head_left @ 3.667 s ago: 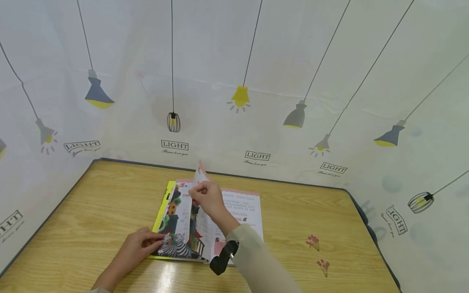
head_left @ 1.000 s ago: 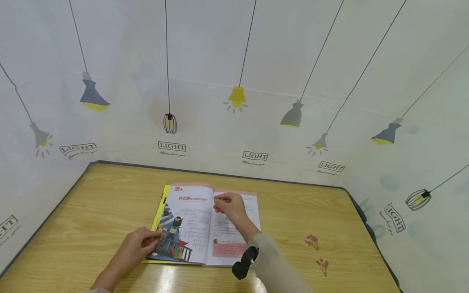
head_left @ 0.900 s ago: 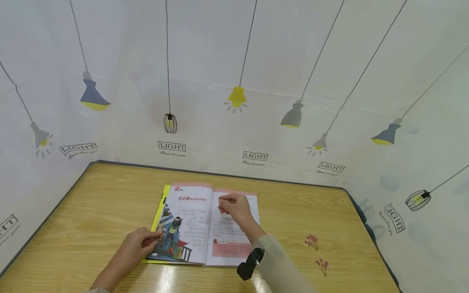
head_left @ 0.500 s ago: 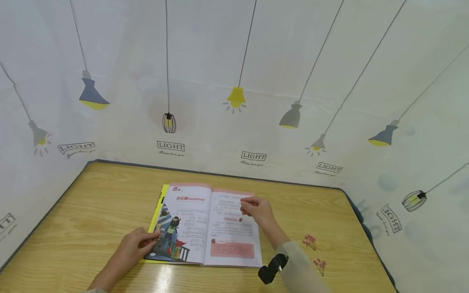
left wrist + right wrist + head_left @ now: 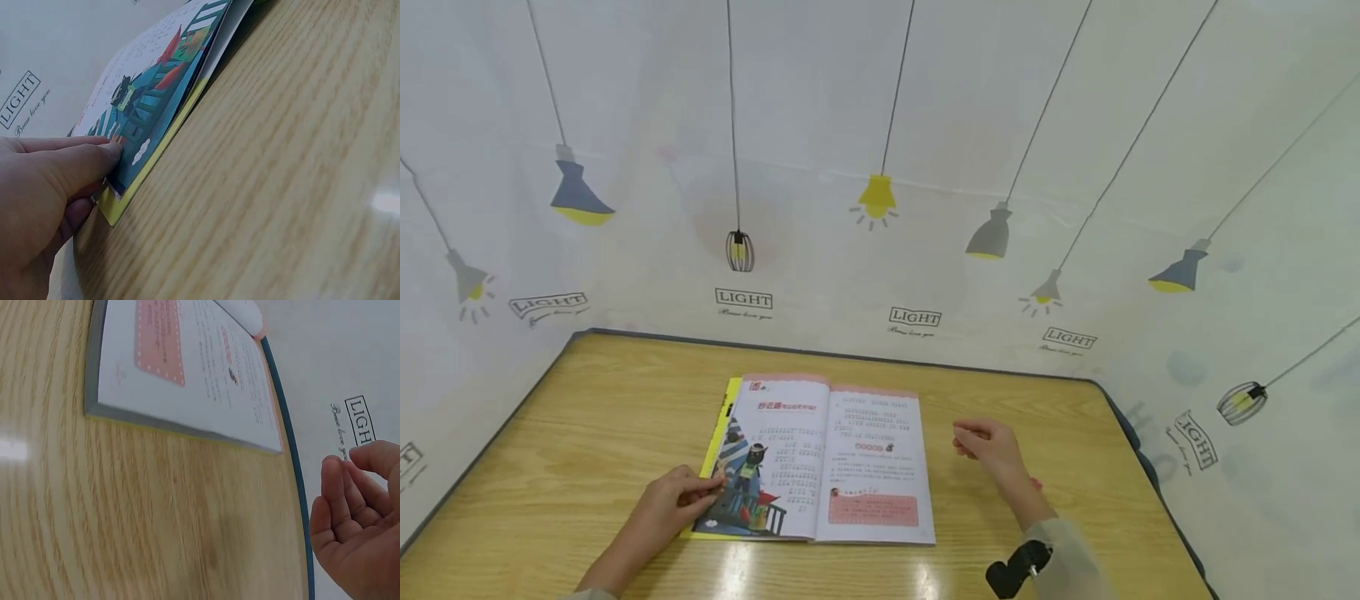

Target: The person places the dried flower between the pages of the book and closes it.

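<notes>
Picture book lies open on counter, yellow cover showing along left side. Our left hand pinches book's near left edge between thumb and fingers. Our right hand, apart, right of book, fingers loosely curled, narrow gap at thumb. Beyond counter, we see lamp-printed wall covering.

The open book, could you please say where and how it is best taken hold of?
The right grip could come from the right, pinching the full thickness of the book at the middle of its right edge: it lies flat, that edge is uncovered, and the left grip holds the opposite side.
</notes>
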Demonstrator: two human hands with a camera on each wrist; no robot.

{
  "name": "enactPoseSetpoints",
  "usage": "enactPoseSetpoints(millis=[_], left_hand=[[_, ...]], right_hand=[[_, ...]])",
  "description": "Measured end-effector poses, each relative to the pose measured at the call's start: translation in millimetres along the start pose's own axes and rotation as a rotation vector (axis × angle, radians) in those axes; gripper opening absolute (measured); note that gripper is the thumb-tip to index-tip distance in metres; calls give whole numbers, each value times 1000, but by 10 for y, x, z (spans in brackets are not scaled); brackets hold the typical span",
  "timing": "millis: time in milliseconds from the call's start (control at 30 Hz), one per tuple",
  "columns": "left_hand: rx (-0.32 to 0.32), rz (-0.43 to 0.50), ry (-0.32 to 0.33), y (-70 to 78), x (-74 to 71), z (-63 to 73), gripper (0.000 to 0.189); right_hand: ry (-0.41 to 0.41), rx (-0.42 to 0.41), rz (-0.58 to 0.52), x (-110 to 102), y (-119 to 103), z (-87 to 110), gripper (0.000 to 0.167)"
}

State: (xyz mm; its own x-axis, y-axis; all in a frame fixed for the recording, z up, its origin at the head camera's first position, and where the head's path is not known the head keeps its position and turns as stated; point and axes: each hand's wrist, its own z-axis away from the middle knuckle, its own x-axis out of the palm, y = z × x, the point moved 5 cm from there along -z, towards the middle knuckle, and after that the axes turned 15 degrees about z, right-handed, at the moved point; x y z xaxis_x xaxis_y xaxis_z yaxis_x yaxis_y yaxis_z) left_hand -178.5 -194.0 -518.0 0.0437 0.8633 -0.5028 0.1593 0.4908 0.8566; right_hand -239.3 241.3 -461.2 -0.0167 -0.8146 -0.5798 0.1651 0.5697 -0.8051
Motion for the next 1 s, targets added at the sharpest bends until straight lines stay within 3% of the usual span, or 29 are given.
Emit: enactPoseSetpoints(millis=[467, 833, 1000], left_hand=[[-8, -4, -21, 15, -13, 5, 28], [8, -4, -6, 10, -9, 6, 28], [14, -4, 2, 4, -8, 7, 28]], right_hand=[[2, 54, 94, -603, 505, 289, 34], [-24, 137, 225, -884, 895, 515, 37], [-26, 194, 229, -986, 1085, 616, 39]])
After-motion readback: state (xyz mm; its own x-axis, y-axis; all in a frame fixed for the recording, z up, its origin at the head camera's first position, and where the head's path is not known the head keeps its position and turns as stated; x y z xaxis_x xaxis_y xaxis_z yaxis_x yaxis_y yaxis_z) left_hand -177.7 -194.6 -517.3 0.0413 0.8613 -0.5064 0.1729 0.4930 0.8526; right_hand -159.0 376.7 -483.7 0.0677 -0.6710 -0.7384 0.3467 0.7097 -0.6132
